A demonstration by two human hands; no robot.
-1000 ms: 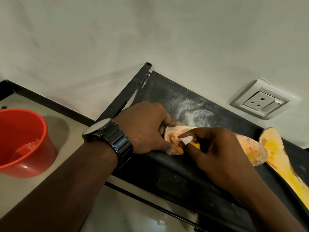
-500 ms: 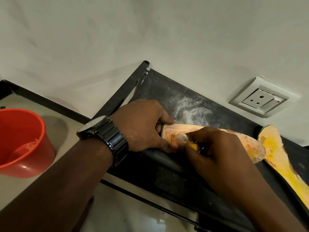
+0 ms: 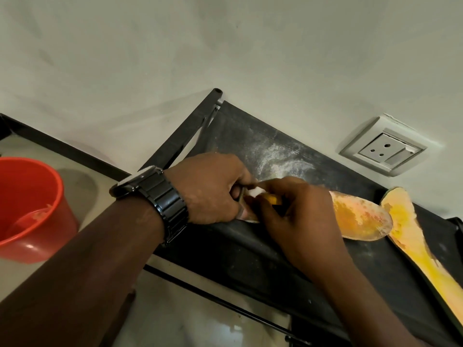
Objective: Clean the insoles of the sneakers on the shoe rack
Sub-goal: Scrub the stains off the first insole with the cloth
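Note:
An orange-yellow insole (image 3: 360,216) lies flat on the black top shelf of the shoe rack (image 3: 250,249). My left hand (image 3: 210,189), with a black watch on the wrist, pinches its heel end and holds it down. My right hand (image 3: 298,214) grips a small brush with a yellow handle (image 3: 271,199) and white bristles, pressed on the heel end right next to the left fingers. A second yellow insole (image 3: 411,236) lies to the right, reaching toward the frame's right edge.
A red bucket (image 3: 27,209) with a red mug inside stands on the floor at the left. White powder dusts the shelf (image 3: 278,159) behind my hands. A wall socket (image 3: 383,149) sits above the rack on the right. The wall is close behind.
My right hand has slid the brush leftward along the insole to its heel, up against my left fingers. The left hand keeps its hold on the heel.

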